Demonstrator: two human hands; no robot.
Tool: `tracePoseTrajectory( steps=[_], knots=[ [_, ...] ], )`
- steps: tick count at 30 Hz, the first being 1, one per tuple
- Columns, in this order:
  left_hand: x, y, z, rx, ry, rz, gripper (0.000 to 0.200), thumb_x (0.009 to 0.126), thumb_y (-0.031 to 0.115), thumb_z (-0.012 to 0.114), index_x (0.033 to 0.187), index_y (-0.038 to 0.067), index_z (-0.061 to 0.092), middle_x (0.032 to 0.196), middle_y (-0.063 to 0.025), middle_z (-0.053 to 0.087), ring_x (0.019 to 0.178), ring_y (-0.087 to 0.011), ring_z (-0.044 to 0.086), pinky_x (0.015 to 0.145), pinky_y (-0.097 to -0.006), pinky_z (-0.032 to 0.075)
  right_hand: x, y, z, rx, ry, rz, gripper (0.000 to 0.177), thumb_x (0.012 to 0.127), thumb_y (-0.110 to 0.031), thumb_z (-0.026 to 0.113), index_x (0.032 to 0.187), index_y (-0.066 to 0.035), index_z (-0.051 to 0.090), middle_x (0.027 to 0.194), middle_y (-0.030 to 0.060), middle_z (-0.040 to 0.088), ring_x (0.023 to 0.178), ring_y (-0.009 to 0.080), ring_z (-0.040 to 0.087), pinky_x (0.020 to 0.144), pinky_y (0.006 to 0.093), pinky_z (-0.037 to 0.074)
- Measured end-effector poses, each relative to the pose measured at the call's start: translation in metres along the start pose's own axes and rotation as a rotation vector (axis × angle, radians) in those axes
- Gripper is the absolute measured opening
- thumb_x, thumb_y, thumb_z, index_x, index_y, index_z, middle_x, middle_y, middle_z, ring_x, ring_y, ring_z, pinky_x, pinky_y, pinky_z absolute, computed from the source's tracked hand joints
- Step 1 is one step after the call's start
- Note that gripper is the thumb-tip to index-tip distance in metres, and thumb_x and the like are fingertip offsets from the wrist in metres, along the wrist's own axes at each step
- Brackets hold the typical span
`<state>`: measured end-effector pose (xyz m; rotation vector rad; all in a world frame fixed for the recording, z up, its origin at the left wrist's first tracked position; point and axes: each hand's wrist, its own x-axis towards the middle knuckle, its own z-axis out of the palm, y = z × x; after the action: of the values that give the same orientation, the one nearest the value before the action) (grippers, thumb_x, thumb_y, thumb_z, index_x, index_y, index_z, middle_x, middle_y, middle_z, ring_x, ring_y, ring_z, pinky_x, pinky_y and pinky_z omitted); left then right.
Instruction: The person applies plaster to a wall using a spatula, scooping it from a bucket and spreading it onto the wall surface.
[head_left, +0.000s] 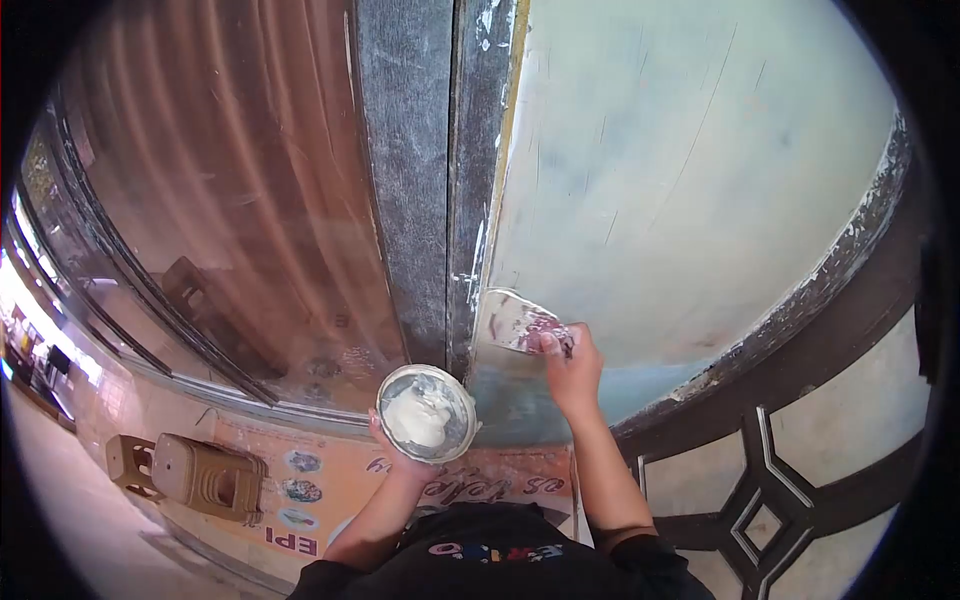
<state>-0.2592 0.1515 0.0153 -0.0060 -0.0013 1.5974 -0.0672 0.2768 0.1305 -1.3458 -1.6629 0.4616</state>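
Pressing a smeared putty knife [510, 320] to the pale wall [690, 180] beside the dark door frame [410, 180], the right hand [572, 365] grips its handle. The left hand [398, 458] cups a bowl [428, 412] of white filler just below. This looks like the spreading step, and the next stroke likely calls for even pressure. The handle and the left fingers are hidden.

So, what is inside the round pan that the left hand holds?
White paste lies heaped in the round pan, held by the left hand. The pan's bottom under the paste is covered.
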Motion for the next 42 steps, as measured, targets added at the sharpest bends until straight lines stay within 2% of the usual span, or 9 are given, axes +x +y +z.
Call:
tracePoseTrajectory(
  steps=[5, 10, 17, 25, 30, 32, 34, 38, 42],
  knots=[
    [0.002, -0.001, -0.006, 0.165, 0.183, 0.084, 0.093, 0.078, 0.084, 0.031, 0.144, 0.019, 0.040, 0.145, -0.0112, 0.044, 0.129, -0.0376, 0.045, 0.105, -0.0603, 0.037, 0.006, 0.031, -0.033, 0.009, 0.046, -0.052, 0.024, 0.091, -0.022, 0.066, 0.088, -0.001, 0.055, 0.069, 0.0084, 0.058, 0.063, 0.0137, 0.051, 0.060, 0.0303, 0.044],
    [0.004, -0.004, -0.005, 0.176, 0.093, 0.029, 0.092, 0.079, 0.083, 0.030, 0.144, 0.019, 0.039, 0.146, -0.0118, 0.043, 0.129, -0.0384, 0.044, 0.105, -0.0608, 0.036, 0.001, 0.024, -0.056, 0.095, -0.034, -0.057, 0.026, 0.091, -0.025, 0.066, 0.088, -0.001, 0.057, 0.071, 0.0061, 0.061, 0.066, 0.0115, 0.054, 0.061, 0.0295, 0.046],
    [0.007, -0.018, 0.016, 0.163, 0.192, -0.014, 0.092, 0.079, 0.084, 0.028, 0.144, 0.019, 0.039, 0.145, -0.0130, 0.043, 0.127, -0.0413, 0.045, 0.104, -0.0643, 0.036, 0.008, -0.012, -0.010, -0.047, -0.057, -0.107, 0.024, 0.091, -0.025, 0.066, 0.091, -0.003, 0.058, 0.073, 0.0168, 0.063, 0.063, 0.0296, 0.060, 0.063, 0.0352, 0.049],
    [0.000, -0.014, -0.003, 0.154, 0.065, -0.076, 0.097, 0.075, 0.087, 0.032, 0.144, 0.019, 0.040, 0.146, -0.0152, 0.041, 0.128, -0.0439, 0.043, 0.104, -0.0636, 0.036, -0.001, 0.036, -0.056, 0.052, 0.023, -0.040, 0.027, 0.091, -0.028, 0.065, 0.089, -0.001, 0.059, 0.070, 0.0104, 0.062, 0.065, 0.0156, 0.057, 0.062, 0.0330, 0.048],
    [-0.002, -0.020, 0.010, -0.216, -0.012, -0.155, 0.099, 0.074, 0.087, 0.031, 0.146, 0.019, 0.037, 0.146, -0.0153, 0.041, 0.129, -0.0429, 0.043, 0.104, -0.0634, 0.036, 0.003, 0.001, -0.021, -0.059, -0.063, -0.166, 0.025, 0.090, -0.024, 0.066, 0.085, -0.002, 0.055, 0.065, 0.0059, 0.056, 0.062, 0.0119, 0.052, 0.058, 0.0303, 0.044],
    [-0.004, -0.022, 0.015, -0.168, -0.026, -0.172, 0.098, 0.075, 0.087, 0.030, 0.146, 0.019, 0.037, 0.146, -0.0153, 0.041, 0.129, -0.0425, 0.043, 0.104, -0.0639, 0.036, 0.007, 0.009, -0.022, -0.087, -0.030, -0.081, 0.026, 0.090, -0.024, 0.066, 0.084, -0.002, 0.054, 0.065, 0.0092, 0.056, 0.061, 0.0146, 0.053, 0.058, 0.0325, 0.044],
    [-0.002, -0.021, 0.015, -0.122, -0.047, -0.178, 0.098, 0.075, 0.087, 0.030, 0.146, 0.019, 0.037, 0.146, -0.0153, 0.041, 0.129, -0.0420, 0.043, 0.104, -0.0643, 0.036, 0.008, 0.024, -0.043, -0.078, 0.062, 0.004, 0.024, 0.090, -0.022, 0.065, 0.088, 0.000, 0.055, 0.069, 0.0184, 0.061, 0.058, 0.0289, 0.057, 0.060, 0.0368, 0.047],
    [-0.003, -0.020, 0.001, 0.132, -0.045, -0.111, 0.102, 0.071, 0.090, 0.032, 0.146, 0.020, 0.037, 0.146, -0.0159, 0.040, 0.129, -0.0445, 0.043, 0.104, -0.0674, 0.034, -0.007, 0.048, -0.079, 0.065, 0.022, 0.025, 0.023, 0.090, -0.022, 0.066, 0.086, -0.001, 0.056, 0.067, 0.0124, 0.061, 0.062, 0.0149, 0.056, 0.059, 0.0319, 0.046],
    [-0.007, -0.021, -0.006, 0.192, 0.014, -0.107, 0.102, 0.071, 0.090, 0.033, 0.145, 0.020, 0.038, 0.146, -0.0164, 0.041, 0.128, -0.0454, 0.043, 0.103, -0.0678, 0.034, -0.022, 0.028, -0.034, -0.018, -0.162, -0.164, 0.020, 0.090, -0.022, 0.066, 0.089, -0.003, 0.058, 0.074, 0.0155, 0.063, 0.064, 0.0285, 0.061, 0.060, 0.0360, 0.048]
  ],
)
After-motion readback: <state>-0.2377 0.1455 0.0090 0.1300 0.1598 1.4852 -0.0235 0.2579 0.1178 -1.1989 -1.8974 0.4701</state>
